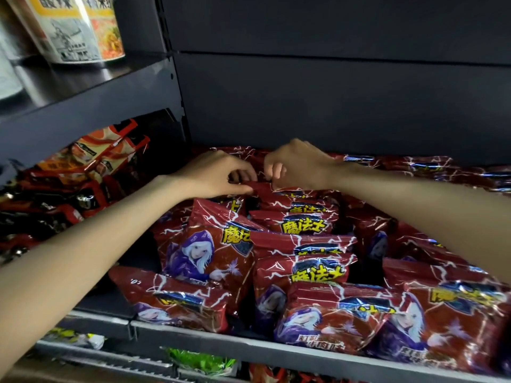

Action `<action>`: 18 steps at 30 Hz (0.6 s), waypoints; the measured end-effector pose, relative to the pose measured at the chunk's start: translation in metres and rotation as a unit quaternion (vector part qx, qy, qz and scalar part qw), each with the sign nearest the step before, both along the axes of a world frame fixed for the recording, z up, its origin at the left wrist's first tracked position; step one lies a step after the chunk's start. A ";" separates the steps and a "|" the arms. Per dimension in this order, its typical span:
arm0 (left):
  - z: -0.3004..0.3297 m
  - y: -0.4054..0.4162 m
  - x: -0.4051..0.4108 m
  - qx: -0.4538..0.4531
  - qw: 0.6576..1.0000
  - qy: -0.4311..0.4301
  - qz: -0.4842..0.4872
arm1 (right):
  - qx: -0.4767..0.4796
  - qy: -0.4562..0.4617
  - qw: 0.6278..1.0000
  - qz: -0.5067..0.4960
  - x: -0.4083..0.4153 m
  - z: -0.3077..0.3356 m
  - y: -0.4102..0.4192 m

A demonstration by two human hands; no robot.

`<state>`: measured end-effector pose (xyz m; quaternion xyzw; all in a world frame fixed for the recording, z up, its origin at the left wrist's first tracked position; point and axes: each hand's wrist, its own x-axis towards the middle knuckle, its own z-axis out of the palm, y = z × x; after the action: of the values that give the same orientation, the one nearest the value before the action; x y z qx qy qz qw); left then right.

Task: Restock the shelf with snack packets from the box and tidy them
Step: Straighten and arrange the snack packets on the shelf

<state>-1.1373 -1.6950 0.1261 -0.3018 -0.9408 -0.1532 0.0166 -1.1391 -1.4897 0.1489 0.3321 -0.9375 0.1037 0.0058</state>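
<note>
While both hands work the back row, the left hand (213, 174) and right hand (297, 165) each pinch the top edge of one red snack packet (262, 189) on the shelf (193, 331). Tidying stage, I'd say; next it needs seating upright in line.

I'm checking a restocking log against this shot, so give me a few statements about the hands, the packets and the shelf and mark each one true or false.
1. Both hands pinch the top edge of one red snack packet near the back of the shelf. True: the left hand and right hand meet on it.
2. The red packets carry a green-haired figure. False: the figure is white-haired in a purple hood.
3. Cup noodle tubs stand on the higher shelf at upper left. True.
4. The right hand is lifting a packet out of a box. False: no box is in view.
5. Orange packets lie left of the red ones. True.
</note>
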 end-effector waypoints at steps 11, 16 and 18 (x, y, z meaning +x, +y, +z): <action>0.030 0.025 0.002 -0.068 0.993 0.084 -0.050 | 0.015 0.004 1.000 -0.015 0.023 0.036 0.119; 0.037 0.078 0.009 -0.086 0.988 0.075 -0.104 | 0.188 -0.008 0.981 -0.052 0.028 0.023 0.147; 0.032 0.092 0.013 -0.108 0.986 0.059 -0.110 | 0.226 0.003 0.972 -0.067 0.026 0.016 0.147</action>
<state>-1.1240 -1.6034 0.1577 -0.4116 -0.9105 -0.0334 0.0220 -1.1134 -1.3425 0.1648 0.2620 -0.9567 -0.1120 -0.0599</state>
